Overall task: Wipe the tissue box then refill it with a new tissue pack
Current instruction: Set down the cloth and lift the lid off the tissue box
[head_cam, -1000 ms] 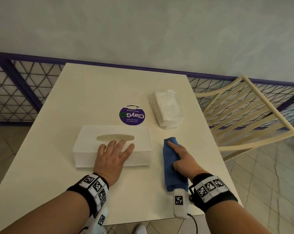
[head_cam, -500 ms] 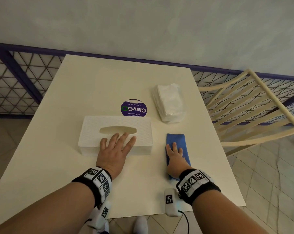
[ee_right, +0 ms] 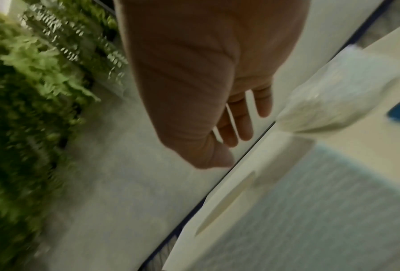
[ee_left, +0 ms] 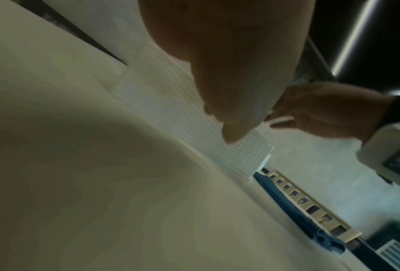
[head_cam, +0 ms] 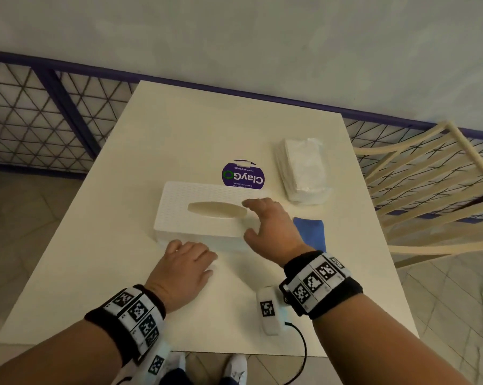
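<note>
Tissue box (head_cam: 207,212) seemingly under right fingers (head_cam: 258,203)

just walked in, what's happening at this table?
A person is working on a white tissue box on the table. Their right hand is open over the box's right end, near the slot, and their left hand is at its near side, gripping nothing visible. The blue cloth lies on the table, in neither hand. The new tissue pack sits untouched further back, so the refill hasn't started.
</note>
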Motion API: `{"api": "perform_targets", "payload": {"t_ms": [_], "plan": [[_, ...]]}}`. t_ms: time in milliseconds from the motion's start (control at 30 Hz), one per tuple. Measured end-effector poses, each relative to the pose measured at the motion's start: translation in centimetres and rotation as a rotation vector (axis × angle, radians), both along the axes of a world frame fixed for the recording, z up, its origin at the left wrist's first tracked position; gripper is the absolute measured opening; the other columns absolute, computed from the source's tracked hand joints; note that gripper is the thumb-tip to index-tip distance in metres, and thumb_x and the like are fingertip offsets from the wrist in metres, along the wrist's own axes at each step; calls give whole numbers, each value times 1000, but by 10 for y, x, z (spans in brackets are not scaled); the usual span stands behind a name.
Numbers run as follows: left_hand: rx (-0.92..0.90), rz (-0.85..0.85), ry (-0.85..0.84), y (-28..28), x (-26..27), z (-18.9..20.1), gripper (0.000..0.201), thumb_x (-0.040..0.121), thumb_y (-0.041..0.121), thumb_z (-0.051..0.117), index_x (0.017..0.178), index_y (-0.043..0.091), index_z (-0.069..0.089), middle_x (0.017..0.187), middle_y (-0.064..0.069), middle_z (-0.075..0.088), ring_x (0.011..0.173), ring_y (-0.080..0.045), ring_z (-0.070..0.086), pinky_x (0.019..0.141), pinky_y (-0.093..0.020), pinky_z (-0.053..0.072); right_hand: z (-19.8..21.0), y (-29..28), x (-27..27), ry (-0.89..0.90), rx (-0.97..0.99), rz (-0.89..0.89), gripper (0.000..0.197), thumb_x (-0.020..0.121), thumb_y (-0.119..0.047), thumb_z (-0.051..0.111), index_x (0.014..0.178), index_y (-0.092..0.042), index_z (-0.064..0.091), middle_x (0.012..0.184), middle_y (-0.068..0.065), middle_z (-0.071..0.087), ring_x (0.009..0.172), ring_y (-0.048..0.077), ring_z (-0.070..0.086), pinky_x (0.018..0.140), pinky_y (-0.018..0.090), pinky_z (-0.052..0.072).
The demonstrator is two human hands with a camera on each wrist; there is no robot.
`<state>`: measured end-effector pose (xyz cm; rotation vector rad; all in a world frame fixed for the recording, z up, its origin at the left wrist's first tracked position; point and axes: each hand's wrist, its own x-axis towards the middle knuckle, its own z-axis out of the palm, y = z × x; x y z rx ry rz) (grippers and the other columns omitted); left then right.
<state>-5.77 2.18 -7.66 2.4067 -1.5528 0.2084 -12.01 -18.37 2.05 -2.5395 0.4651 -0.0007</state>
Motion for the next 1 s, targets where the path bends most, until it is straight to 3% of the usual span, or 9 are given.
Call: {"api": "perform_targets", "payload": {"t_ms": [133,233,300,533,733,1000], "plan": [[206,51,71,13,-1,-20,52,75,52,41,112,23,63,108,7,65,97,-11,63,84,-31,31,-15,26,33,188,-129,293,76,79,-28,65,145,-19,29,137,8,45,124,28,41,105,37,36],[224,101,107,7,-3,-23,56,75,54,37,114,22,62,114,6,65,103,-12,62,82,-34,48,-28,36,49,346,-213,346,82,83,-33,66,148,-20,18,133,13,46,126,33,40,106,41,33],[209,136,127,3,-3,-22,56,74,54,37,113,21,61,114,6,64,103,-13,61,77,-35,51,-31,39,55,384,-246,351,78,86,-33,63,148,-21,17,130,14,46,123,34,40,104,43,34],[185,229,128,-3,-10,-24,59,77,53,38,119,17,60,114,3,61,103,-15,61,80,-36,49,-24,37,68,467,-272,423,73,88,-33,60,147,-23,18,124,17,50,116,36,48,97,49,43],[153,239,103,2,-14,-29,58,80,52,42,122,14,57,119,0,60,107,-17,57,86,-37,28,-17,31,74,502,-255,450,72,88,-32,59,147,-21,20,118,14,56,110,33,54,90,43,48],[168,215,103,0,-10,-30,58,79,52,43,119,14,60,117,1,62,108,-15,57,87,-37,27,-27,31,74,530,-233,450,76,87,-34,59,148,-22,16,118,11,56,110,32,54,93,46,46]]}}
